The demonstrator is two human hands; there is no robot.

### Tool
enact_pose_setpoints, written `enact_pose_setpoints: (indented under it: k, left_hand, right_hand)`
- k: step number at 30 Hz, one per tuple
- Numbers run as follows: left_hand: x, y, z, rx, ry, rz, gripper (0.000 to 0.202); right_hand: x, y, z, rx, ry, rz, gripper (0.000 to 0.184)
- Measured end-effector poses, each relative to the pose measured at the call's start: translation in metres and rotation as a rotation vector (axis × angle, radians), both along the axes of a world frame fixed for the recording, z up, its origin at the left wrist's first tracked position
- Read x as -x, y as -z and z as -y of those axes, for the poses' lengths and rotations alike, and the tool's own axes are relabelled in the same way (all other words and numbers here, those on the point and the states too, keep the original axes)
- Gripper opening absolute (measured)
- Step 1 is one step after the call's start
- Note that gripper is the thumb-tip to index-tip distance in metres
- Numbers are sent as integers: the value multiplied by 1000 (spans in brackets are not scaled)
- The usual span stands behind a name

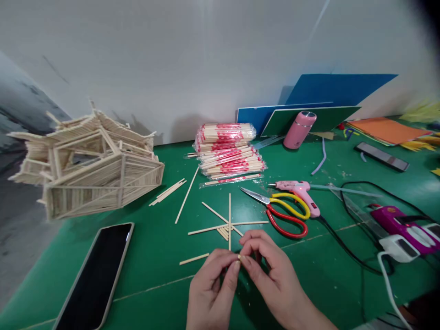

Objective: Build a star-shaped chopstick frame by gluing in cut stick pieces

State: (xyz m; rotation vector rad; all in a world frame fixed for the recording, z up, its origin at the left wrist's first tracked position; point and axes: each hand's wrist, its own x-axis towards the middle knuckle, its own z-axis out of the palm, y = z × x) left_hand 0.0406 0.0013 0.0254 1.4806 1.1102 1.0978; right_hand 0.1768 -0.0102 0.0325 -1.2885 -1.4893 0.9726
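Delicately, both hands (271, 272) together pinch a tiny pale piece (239, 258) near slim, straight, crossed wooden sticks (229, 225).

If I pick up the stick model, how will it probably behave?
The stick model is probably light for its size, being slatted with open gaps. Its braced frame looks fairly stiff, but the thin tips jutting from its top could snap.

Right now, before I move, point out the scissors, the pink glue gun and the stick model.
Scissors (264, 199): head view, on the metal blades near the pivot.
Pink glue gun (290, 184): head view, on its barrel.
Stick model (89, 189): head view, on its slatted front wall.
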Motion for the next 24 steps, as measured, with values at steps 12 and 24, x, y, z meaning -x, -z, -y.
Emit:
enact_pose_setpoints:
  k: [12, 24]
  left_hand:
    - [-17, -2, 17, 458, -208, 211, 16]
    - [-4, 7, -7, 627, -73, 287, 18]
  right_hand:
    - [5, 20, 31, -16, 52, -91, 19]
    - [-119, 41, -28, -5, 802, 484, 36]
